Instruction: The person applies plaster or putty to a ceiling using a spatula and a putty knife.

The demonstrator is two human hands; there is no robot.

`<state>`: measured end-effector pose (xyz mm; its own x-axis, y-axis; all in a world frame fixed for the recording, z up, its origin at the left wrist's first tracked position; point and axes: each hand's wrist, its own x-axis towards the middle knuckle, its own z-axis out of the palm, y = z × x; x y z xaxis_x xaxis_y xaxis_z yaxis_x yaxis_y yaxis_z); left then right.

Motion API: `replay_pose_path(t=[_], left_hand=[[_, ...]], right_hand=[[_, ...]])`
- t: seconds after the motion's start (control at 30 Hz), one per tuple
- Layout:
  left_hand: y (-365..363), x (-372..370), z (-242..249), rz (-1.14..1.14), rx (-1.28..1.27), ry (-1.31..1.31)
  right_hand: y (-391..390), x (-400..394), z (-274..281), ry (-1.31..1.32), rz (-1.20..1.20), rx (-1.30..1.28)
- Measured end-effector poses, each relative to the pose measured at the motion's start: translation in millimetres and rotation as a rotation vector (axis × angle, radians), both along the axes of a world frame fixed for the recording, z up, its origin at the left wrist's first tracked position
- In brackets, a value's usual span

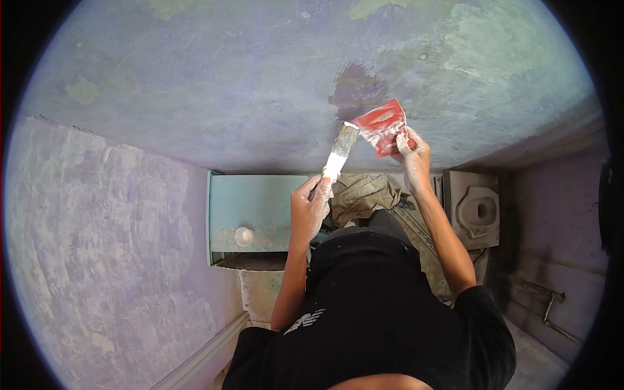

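Note:
My left hand [311,207] is closed round the handle of a putty knife [343,146], whose metal blade points up and carries white paste. In my right hand [414,158] a red plastic spreader [382,123] is pinched at its lower right corner, its face smeared with white. The tip of the knife is right at the spreader's left edge. White residue coats the fingers of both hands. Beyond them rises a patchy bluish-purple wall [260,84], with a darker purple patch [357,91] just above the tools.
A turquoise cabinet [260,195] stands at left below the wall, a small white cup [244,236] on its top. Crumpled cloth [364,197] lies by my legs. On the right are a dusty toilet-like fixture [478,211] and a wall pipe [549,309].

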<state>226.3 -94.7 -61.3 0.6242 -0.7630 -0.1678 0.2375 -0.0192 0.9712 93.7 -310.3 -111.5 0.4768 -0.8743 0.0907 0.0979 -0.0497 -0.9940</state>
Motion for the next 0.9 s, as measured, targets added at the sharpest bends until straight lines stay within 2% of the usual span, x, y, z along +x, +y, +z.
replay_pose_path(t=[0.07, 0.13, 0.23, 0.27, 0.33, 0.37, 0.5, 0.57, 0.6, 0.67, 0.7, 0.8, 0.83, 0.87, 0.9], left_hand=[[1.2, 2.1, 0.1, 0.000, 0.051, 0.016], [1.3, 4.4, -2.7, -0.014, 0.066, 0.011], [-1.8, 6.9, -1.7, -0.043, 0.077, 0.011], [-3.4, 6.9, -0.8, -0.064, 0.079, 0.021], [-7.8, 4.7, 1.1, -0.104, 0.060, -0.007], [-11.3, 3.9, 1.0, -0.143, 0.045, -0.037], [-18.3, 1.2, -9.7, -0.202, 0.098, -0.028], [-18.1, -1.6, -8.6, -0.236, 0.045, 0.022], [-15.9, -1.1, -6.6, -0.231, 0.042, 0.022], [-17.1, -1.9, -4.5, -0.180, 0.031, 0.100], [-17.4, -2.7, -6.6, -0.178, 0.030, 0.101], [-17.5, 0.3, -9.6, -0.151, 0.033, 0.098], [-17.6, 0.3, -8.0, -0.155, 0.026, 0.121], [-17.3, 0.4, -7.1, -0.161, 0.019, 0.144], [-17.5, 0.9, -10.9, -0.168, 0.020, 0.146]], right_hand=[[17.4, -2.6, 37.7, -0.260, 0.047, 0.448], [28.2, -6.1, 61.7, -0.260, 0.043, 0.433], [42.4, -12.9, 79.5, 0.010, -0.005, -0.010], [47.5, -14.6, 79.5, 0.012, -0.006, -0.012], [55.7, -13.6, 79.4, 0.297, 0.002, -0.886], [54.8, -12.1, 66.4, 0.347, -0.073, -1.027], [8.8, -11.4, 10.1, 0.415, -0.187, -0.951], [-7.4, -12.8, 1.7, 0.510, -0.168, -0.535], [-6.3, -11.9, 4.1, 0.508, -0.163, -0.539], [-6.2, -13.3, 8.6, 0.208, -0.233, -0.397], [2.5, -16.3, 24.0, 0.139, -0.204, -0.358], [33.4, -20.5, 58.1, 0.128, -0.149, -0.325], [40.6, -18.9, 65.8, 0.190, -0.093, -0.490], [39.7, -17.8, 53.1, 0.191, -0.095, -0.489], [36.0, -17.0, 26.0, 0.279, -0.177, -0.752]])
